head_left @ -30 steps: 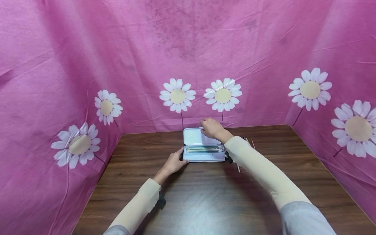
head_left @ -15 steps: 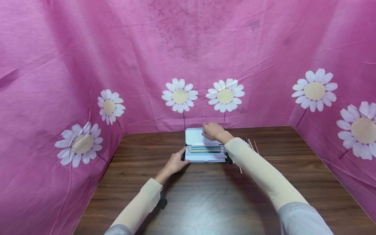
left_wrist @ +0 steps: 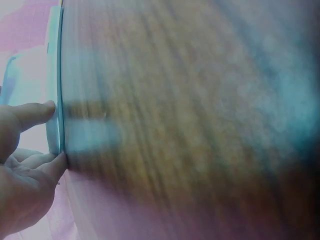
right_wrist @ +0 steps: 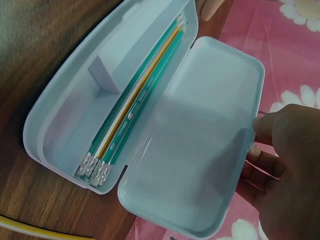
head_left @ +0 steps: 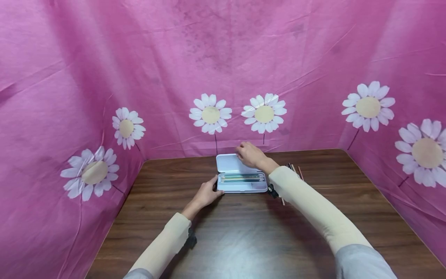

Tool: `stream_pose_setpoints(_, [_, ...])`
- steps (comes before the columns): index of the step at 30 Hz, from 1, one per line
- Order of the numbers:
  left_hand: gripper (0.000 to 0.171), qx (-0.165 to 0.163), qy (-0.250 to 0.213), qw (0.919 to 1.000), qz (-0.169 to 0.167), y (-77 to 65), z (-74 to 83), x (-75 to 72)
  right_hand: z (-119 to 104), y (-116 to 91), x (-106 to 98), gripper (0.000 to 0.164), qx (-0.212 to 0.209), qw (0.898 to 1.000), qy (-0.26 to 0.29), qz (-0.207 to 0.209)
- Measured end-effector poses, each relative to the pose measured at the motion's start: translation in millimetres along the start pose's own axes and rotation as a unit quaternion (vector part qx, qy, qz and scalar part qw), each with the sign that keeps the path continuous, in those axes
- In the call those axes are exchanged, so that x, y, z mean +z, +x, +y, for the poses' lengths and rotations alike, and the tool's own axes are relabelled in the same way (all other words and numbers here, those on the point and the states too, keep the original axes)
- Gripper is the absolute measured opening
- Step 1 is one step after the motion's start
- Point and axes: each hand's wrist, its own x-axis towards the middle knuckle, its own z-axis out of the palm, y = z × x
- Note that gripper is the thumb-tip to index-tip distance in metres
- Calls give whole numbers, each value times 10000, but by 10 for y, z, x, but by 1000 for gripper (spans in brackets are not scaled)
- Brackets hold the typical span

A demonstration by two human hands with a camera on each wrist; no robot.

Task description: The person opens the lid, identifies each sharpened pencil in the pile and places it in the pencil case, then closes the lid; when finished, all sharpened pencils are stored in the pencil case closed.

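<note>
A white pencil case lies unfolded on the table, its hinged lid tipped back toward the pink cloth. Several green, white and yellow pencils lie side by side in the long rear compartment; a small divider splits the front part. My left hand grips the case's left end, thumb at the front and fingers around the side, as the left wrist view also shows. With thumb inside and fingers behind, my right hand pinches the lid's far edge.
Several loose thin sticks, pencil-like, lie right of the case, partly hidden under my right forearm. The brown wooden table ends at a pink daisy-printed cloth close behind the lid.
The lid's far edge appears slightly lower, with my right hand on it throughout. My left hand stays on the case's end. The head view sways a little.
</note>
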Motion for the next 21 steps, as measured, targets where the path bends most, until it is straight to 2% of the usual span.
stream_pose_setpoints(4, [79,66,32,9999,78,-5,-1,-4,-37,-78,-9,20,-209,9993,287,68])
stream_pose_setpoints(12, [78,67,-28,9999,74,-4,-8,5,-147,-297,-11,28,-58,9939,1029,-404])
stream_pose_setpoints(17, [77,54,-44,9999,77,6,-28,17,-221,-498,43,39,-376,9930,1065,-355])
stream_pose_setpoints(21, [76,117,-106,9998,119,3,-37,22,-264,-658,121,40,-685,9920,1019,-306])
